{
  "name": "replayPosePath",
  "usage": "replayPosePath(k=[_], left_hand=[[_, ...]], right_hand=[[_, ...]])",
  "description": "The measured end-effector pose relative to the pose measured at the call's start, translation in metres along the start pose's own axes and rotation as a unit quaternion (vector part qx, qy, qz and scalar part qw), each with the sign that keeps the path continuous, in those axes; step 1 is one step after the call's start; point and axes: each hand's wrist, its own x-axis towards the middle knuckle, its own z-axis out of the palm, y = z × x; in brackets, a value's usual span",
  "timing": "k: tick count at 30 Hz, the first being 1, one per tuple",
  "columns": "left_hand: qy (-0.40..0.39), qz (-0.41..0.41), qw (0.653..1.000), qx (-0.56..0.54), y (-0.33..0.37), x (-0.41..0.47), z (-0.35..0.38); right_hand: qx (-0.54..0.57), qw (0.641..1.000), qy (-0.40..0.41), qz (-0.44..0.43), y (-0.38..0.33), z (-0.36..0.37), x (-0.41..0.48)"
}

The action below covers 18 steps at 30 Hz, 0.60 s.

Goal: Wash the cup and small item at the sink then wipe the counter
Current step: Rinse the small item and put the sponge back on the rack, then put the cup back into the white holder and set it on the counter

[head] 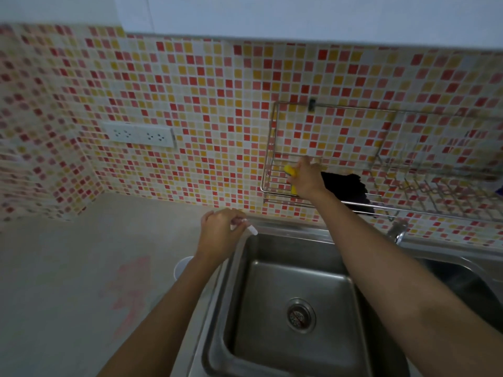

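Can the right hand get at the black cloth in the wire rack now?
Probably yes. The right hand is inside the wire rack, just beside the black cloth, with nothing between them. However, it seems to grip a yellow object, so it may need to let that go first.

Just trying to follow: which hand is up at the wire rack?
The right hand, gripping a yellow sponge in the wire rack; the left hand holds a small white item low by the sink.

Reaching forward with both bare arms: pinching a small white item [252, 230] in the low left hand [220, 231], gripping a yellow object [288, 170] in the higher, farther right hand [306, 178].
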Motion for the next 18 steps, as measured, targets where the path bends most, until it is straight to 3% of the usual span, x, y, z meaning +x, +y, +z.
replayPosePath(k=[7, 11, 13, 16, 18], left_hand=[[0.003, -0.008, 1.000, 0.002, -0.037, 0.002, -0.017], [0.013, -0.024, 0.999, 0.031, -0.075, -0.009, -0.035], [0.003, -0.045, 0.998, 0.052, -0.099, -0.020, -0.043], [-0.021, -0.067, 0.994, 0.081, -0.130, -0.038, -0.049], [-0.040, -0.071, 0.993, 0.086, -0.145, -0.048, -0.049]], right_hand=[[-0.009, 1.000, 0.018, 0.003, 0.004, 0.006, -0.001], [-0.024, 0.969, 0.219, -0.107, -0.003, 0.039, -0.055], [0.044, 0.953, 0.244, -0.173, -0.005, 0.078, -0.097], [0.151, 0.959, 0.172, -0.167, 0.001, 0.148, -0.152], [0.171, 0.976, 0.049, -0.128, 0.004, 0.189, -0.174]])
